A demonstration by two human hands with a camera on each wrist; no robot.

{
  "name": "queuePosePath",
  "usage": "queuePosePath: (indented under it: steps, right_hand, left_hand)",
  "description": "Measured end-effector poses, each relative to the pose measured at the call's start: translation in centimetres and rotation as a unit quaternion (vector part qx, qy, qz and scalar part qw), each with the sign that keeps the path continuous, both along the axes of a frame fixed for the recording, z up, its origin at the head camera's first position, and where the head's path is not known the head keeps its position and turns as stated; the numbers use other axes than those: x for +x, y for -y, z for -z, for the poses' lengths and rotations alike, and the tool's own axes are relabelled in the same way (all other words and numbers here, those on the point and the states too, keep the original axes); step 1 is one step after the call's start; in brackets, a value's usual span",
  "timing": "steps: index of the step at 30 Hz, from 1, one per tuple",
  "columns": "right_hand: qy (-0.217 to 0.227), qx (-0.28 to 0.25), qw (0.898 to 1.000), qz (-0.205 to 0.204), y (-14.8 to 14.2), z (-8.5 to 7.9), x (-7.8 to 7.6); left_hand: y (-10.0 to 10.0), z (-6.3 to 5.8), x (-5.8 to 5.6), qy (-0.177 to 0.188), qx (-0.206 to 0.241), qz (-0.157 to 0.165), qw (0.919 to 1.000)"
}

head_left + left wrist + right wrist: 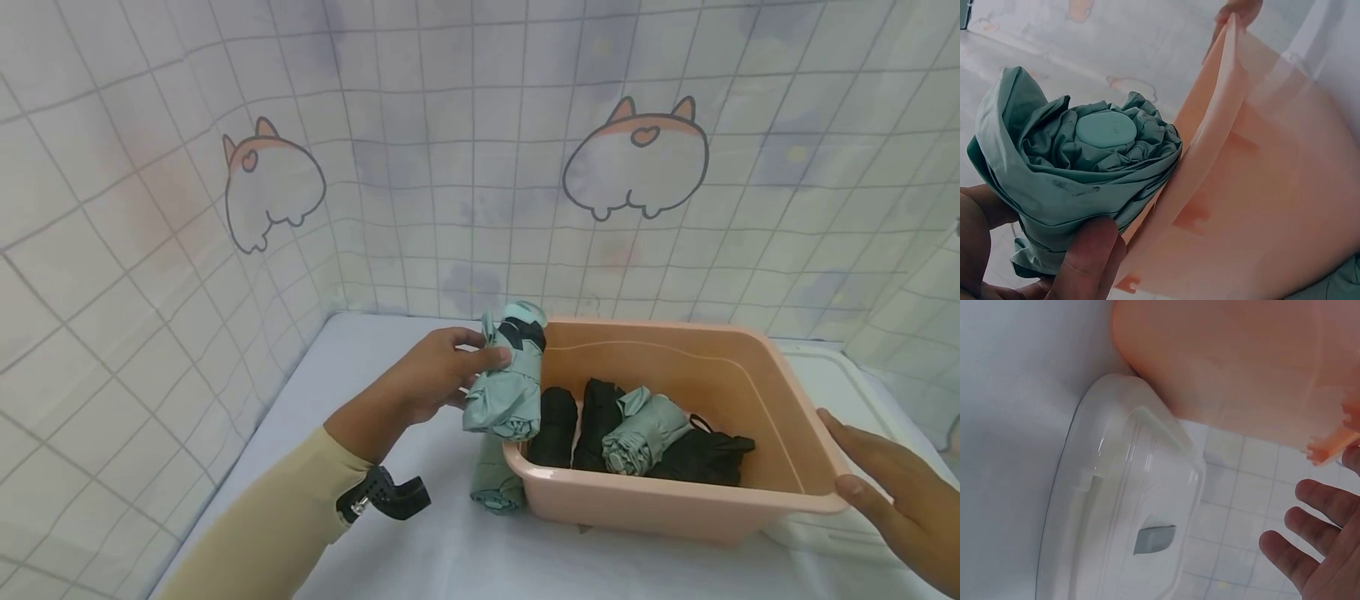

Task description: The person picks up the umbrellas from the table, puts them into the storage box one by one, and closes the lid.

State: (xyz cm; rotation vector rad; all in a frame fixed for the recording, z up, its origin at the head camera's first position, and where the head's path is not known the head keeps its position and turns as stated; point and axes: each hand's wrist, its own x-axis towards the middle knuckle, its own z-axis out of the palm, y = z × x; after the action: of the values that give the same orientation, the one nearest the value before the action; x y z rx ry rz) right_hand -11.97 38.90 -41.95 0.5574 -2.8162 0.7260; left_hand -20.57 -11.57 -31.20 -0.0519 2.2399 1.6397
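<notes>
My left hand grips a light green folded umbrella, held tilted above the left rim of a peach plastic bin. In the left wrist view, the round end of this umbrella faces the camera amid bunched fabric. Inside the bin lie black folded umbrellas and another light green one. A further green folded umbrella rests on the table against the bin's left side. At the right rim, my right hand touches the bin with fingers extended; the right wrist view shows several straight fingers.
A white plastic lid with a grey latch lies on the white-covered table, partly under the bin's right side. Behind and to the left hangs a grid-patterned curtain with cartoon dog drawings.
</notes>
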Motion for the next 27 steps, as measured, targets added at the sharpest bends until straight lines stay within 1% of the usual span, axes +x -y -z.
queuePosePath:
  steps: [3, 5, 12, 15, 18, 20, 24, 27]
  right_hand:
    - [0.006, 0.003, 1.000, 0.004, 0.0, 0.0, 0.1]
    - [0.006, 0.001, 1.000, 0.003, 0.1, -0.1, 0.2]
    - [-0.010, 0.003, 1.000, -0.002, -0.1, 0.1, 0.1]
    - [-0.025, -0.004, 1.000, -0.010, -0.1, 0.0, -0.1]
    - [-0.031, -0.008, 0.999, -0.013, -0.1, 0.0, -0.1]
    - [-0.031, -0.006, 0.999, -0.011, -0.1, 0.1, -0.1]
    - [-0.027, 0.001, 1.000, -0.006, -0.3, 0.3, -0.1]
    - [-0.030, 0.001, 1.000, -0.004, -0.4, 0.4, -0.2]
  left_hand:
    - [-0.4, 0.1, 0.0, 0.000, 0.001, 0.005, 1.0000]
    - [-0.6, 0.2, 0.0, 0.001, -0.006, 0.004, 1.0000]
    - [-1.0, 0.3, 0.0, 0.004, -0.019, 0.002, 0.9998]
    - [-1.0, 0.3, -0.1, 0.009, -0.001, 0.006, 0.9999]
    - [-0.9, 0.2, -0.1, 0.015, 0.027, 0.009, 0.9995]
    - [-0.9, 0.3, -0.2, 0.021, 0.036, 0.007, 0.9991]
    - [-0.7, 0.6, -0.2, 0.030, 0.013, -0.007, 0.9994]
    - [-0.2, 1.1, -0.3, 0.032, 0.000, -0.015, 0.9994]
